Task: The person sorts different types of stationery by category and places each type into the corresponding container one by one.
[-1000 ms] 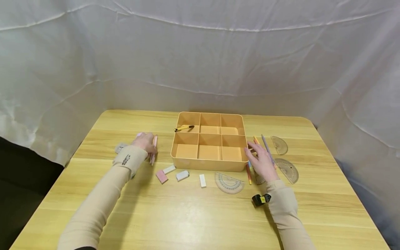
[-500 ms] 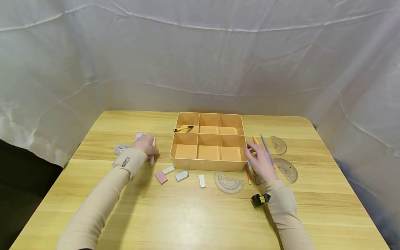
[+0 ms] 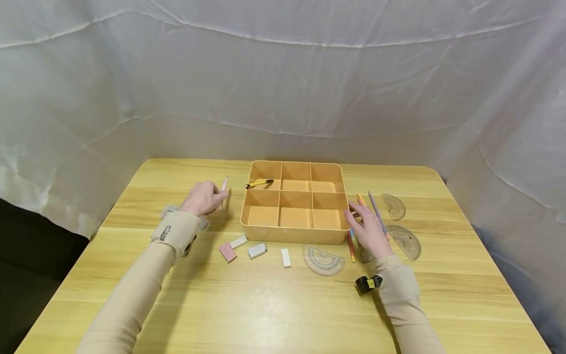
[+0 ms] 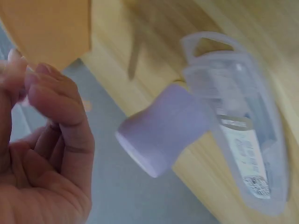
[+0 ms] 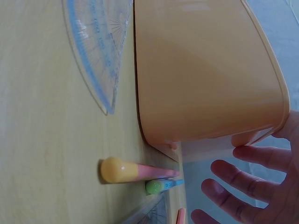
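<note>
My left hand [image 3: 202, 199] is left of the orange organizer box [image 3: 296, 233], pinching a slim pink pencil [image 3: 224, 186] that stands tilted, tip up. In the left wrist view, the fingers of that left hand [image 4: 51, 140] are curled, and the pencil is mostly hidden. Beneath it lie a lavender, waisted block [image 4: 163, 128] and a clear plastic case with a label [image 4: 243, 135]. My right hand [image 3: 369, 228] rests against the box's right wall, thumb at the rim and fingers loosely extended. A yellow and black pen [image 3: 259, 183] lies across the back left compartment.
In front of the box lie a pink eraser [image 3: 228, 253], several white erasers [image 3: 286, 257] and a protractor [image 3: 324, 260]. Two more protractors [image 3: 404, 241] and a purple pencil [image 3: 376, 209] lie right of it. Round-ended pens [image 5: 121, 170] sit beside the box's corner.
My left hand has picked the pink pencil up off the table and lifted it, its tip now higher and tilted right. My right hand stays at the box.
</note>
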### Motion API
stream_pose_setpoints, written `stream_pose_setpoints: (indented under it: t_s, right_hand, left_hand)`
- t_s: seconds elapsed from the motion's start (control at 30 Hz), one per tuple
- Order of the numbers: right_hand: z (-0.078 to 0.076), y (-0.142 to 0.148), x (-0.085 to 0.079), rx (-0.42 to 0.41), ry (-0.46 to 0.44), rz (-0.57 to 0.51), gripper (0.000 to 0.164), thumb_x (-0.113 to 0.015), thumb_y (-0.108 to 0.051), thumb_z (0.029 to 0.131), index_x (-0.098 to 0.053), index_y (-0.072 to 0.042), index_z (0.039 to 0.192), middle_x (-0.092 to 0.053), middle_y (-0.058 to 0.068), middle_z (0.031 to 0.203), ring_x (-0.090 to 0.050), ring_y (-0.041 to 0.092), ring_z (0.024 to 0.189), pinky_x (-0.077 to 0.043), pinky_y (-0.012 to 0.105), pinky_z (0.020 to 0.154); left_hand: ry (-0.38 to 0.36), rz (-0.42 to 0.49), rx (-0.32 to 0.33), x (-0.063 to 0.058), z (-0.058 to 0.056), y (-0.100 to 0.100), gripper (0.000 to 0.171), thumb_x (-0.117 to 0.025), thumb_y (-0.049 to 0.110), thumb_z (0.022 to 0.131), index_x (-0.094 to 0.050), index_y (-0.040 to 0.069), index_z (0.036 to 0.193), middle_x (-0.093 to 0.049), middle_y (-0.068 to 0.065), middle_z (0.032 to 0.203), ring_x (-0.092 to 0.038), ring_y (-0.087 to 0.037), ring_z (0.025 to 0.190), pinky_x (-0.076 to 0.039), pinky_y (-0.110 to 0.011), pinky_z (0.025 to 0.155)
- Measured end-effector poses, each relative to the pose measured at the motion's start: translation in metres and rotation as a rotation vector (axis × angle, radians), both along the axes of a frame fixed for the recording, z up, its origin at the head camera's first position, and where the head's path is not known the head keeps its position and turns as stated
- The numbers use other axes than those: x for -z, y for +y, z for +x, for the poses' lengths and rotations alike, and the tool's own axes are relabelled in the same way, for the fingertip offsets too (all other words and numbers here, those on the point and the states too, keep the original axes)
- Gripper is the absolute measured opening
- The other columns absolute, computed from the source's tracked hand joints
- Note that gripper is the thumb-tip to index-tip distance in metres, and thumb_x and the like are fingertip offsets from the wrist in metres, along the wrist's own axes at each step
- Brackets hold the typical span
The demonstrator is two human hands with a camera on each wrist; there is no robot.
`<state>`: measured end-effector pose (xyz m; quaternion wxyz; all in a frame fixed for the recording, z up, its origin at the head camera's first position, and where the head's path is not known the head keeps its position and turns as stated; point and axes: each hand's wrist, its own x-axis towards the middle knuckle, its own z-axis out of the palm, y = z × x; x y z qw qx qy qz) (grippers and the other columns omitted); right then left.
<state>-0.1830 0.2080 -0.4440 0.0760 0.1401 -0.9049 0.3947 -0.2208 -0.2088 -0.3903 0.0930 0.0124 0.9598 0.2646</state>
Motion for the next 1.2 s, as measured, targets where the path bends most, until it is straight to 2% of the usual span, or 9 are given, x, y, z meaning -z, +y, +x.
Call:
stream_pose_setpoints:
  t_s: [0.13,0.23,0.33,0.43,0.53,0.73,0.9,1.03,1.2]
  right_hand:
    - [0.000,0.001,0.000,0.008,-0.001,0.001,0.044,-0.049,-0.023,0.101,-0.052,0.008,0.133,-0.057,0.029,0.120,-0.055,0.038,0.103,-0.047,0.059,0.087]
    - [0.000,0.002,0.000,0.013,-0.014,0.001,0.045,-0.049,-0.024,0.101,-0.051,0.008,0.133,-0.057,0.029,0.121,-0.055,0.038,0.105,-0.047,0.059,0.088]
    - [0.001,0.002,-0.001,0.011,-0.034,0.003,0.048,-0.047,-0.025,0.101,-0.049,0.009,0.134,-0.056,0.029,0.123,-0.053,0.039,0.107,-0.046,0.059,0.090]
    - [0.001,0.002,0.000,0.013,-0.042,0.005,0.049,-0.047,-0.026,0.102,-0.048,0.010,0.135,-0.056,0.029,0.122,-0.053,0.040,0.108,-0.045,0.059,0.091]
    - [0.000,0.002,-0.001,0.014,-0.040,0.005,0.049,-0.047,-0.025,0.102,-0.048,0.011,0.135,-0.056,0.029,0.121,-0.053,0.040,0.108,-0.045,0.059,0.091]
    - [0.000,0.002,-0.001,0.013,-0.040,0.001,0.049,-0.048,-0.025,0.101,-0.049,0.011,0.134,-0.055,0.030,0.123,-0.053,0.040,0.108,-0.045,0.059,0.092]
    - [0.000,0.002,-0.001,0.009,-0.044,0.000,0.049,-0.047,-0.025,0.102,-0.048,0.011,0.134,-0.054,0.031,0.126,-0.052,0.040,0.109,-0.045,0.060,0.092]
    - [0.000,0.001,-0.002,0.005,-0.040,-0.001,0.049,-0.047,-0.025,0.101,-0.048,0.011,0.135,-0.054,0.031,0.125,-0.053,0.040,0.109,-0.045,0.060,0.092]
    - [0.000,0.001,-0.002,0.004,-0.039,-0.001,0.048,-0.048,-0.025,0.101,-0.049,0.010,0.134,-0.054,0.030,0.125,-0.053,0.040,0.108,-0.045,0.060,0.091]
  left_hand:
    - [0.062,0.097,-0.023,-0.006,0.001,0.007,0.031,-0.036,0.019,0.099,-0.057,-0.003,0.094,-0.062,-0.010,0.063,-0.054,-0.014,0.045,-0.051,-0.027,0.041]
    - [0.149,0.103,-0.024,-0.010,0.001,0.014,0.034,-0.031,0.018,0.104,-0.055,-0.005,0.103,-0.058,-0.011,0.068,-0.051,-0.016,0.049,-0.049,-0.028,0.043]
    - [0.283,0.055,-0.028,-0.012,0.000,0.020,0.035,-0.033,0.018,0.105,-0.058,-0.006,0.108,-0.052,-0.010,0.070,-0.043,-0.018,0.053,-0.039,-0.030,0.046]
    - [0.391,0.027,-0.026,-0.013,-0.003,0.026,0.032,-0.039,0.016,0.104,-0.062,-0.005,0.103,-0.047,-0.009,0.066,-0.040,-0.022,0.056,-0.036,-0.034,0.051]
    - [0.447,0.022,-0.013,-0.015,-0.006,0.033,0.029,-0.042,0.013,0.103,-0.063,-0.007,0.100,-0.047,-0.009,0.065,-0.043,-0.026,0.059,-0.039,-0.038,0.056]
    - [0.484,0.023,0.036,-0.018,-0.009,0.048,0.024,-0.046,0.004,0.100,-0.063,-0.011,0.106,-0.061,-0.019,0.081,-0.055,-0.033,0.075,-0.050,-0.046,0.070]
    - [0.450,0.033,0.050,-0.018,-0.009,0.061,0.023,-0.047,0.003,0.099,-0.063,-0.012,0.107,-0.057,-0.023,0.098,-0.055,-0.034,0.085,-0.053,-0.046,0.077]
    - [0.459,0.052,0.061,-0.016,-0.011,0.068,0.024,-0.049,0.004,0.098,-0.066,-0.011,0.107,-0.053,-0.022,0.097,-0.054,-0.032,0.084,-0.052,-0.044,0.076]
    - [0.544,0.068,0.063,-0.009,-0.015,0.075,0.020,-0.055,0.004,0.096,-0.070,-0.008,0.101,-0.058,-0.019,0.090,-0.052,-0.029,0.083,-0.050,-0.041,0.072]
